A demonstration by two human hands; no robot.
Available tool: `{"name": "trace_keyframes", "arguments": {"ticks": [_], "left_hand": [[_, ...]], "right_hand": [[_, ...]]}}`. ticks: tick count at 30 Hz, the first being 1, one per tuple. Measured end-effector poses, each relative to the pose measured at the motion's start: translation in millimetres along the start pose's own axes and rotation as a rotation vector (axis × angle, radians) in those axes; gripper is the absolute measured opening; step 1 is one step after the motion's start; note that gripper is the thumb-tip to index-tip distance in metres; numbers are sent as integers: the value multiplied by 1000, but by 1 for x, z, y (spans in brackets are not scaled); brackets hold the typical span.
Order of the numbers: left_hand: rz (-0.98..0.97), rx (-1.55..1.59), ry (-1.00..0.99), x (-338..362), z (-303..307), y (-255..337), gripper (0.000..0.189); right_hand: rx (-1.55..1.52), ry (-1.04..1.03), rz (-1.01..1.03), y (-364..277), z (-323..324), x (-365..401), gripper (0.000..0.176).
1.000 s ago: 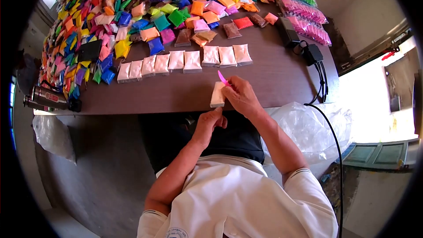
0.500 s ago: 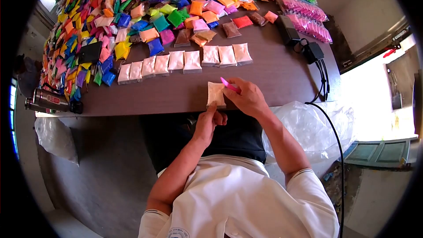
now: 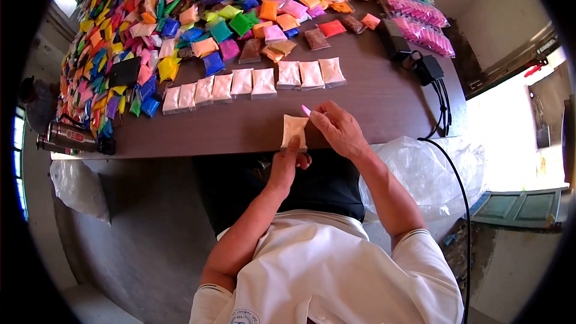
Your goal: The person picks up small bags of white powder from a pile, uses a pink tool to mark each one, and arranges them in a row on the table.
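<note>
At the table's front edge, my left hand (image 3: 287,167) grips a small pale cream packet (image 3: 294,125), its thumb pressed on the lower half. My right hand (image 3: 342,131) is closed around a slim pink plastic tool (image 3: 306,110). Only the tool's tip shows, close to the packet's upper right corner; its kind is hidden by the fingers. Beyond both hands lies a row of similar pale packets (image 3: 242,82), several on the left, then a small gap and three more (image 3: 311,75) on the right.
Colourful packets (image 3: 198,24) are heaped across the back and left of the table (image 3: 372,102). Pink bagged strips (image 3: 420,36), a black box (image 3: 392,39) and an adapter with cables (image 3: 429,71) lie at right. Steel flasks (image 3: 72,137) lie at the left edge. A clear plastic bag (image 3: 426,174) hangs below.
My left thumb has slid up over the packet's face, and the packet tilts a little. My right hand has turned and shifted slightly right, so less of the pink tool shows.
</note>
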State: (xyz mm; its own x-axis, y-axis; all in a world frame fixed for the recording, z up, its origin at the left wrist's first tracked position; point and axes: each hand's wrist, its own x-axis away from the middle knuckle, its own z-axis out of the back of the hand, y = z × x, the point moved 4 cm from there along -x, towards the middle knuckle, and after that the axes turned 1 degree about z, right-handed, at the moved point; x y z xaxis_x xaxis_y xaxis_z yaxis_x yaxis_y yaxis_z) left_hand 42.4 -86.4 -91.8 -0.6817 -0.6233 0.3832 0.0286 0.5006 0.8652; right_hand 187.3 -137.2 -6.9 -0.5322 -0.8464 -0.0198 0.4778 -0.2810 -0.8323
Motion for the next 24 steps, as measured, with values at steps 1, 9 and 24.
{"name": "trace_keyframes", "arguments": {"ticks": [1,9,24], "left_hand": [[-17,-36,4,0,1,0,61],[-4,-72,14,-1,-1,1,59],[-19,-103,5,3,-6,9,50]], "right_hand": [[18,-5,20,1,-1,-1,26],[257,32,230,-12,-22,12,12],[346,64,331,-12,-26,15,13]]}}
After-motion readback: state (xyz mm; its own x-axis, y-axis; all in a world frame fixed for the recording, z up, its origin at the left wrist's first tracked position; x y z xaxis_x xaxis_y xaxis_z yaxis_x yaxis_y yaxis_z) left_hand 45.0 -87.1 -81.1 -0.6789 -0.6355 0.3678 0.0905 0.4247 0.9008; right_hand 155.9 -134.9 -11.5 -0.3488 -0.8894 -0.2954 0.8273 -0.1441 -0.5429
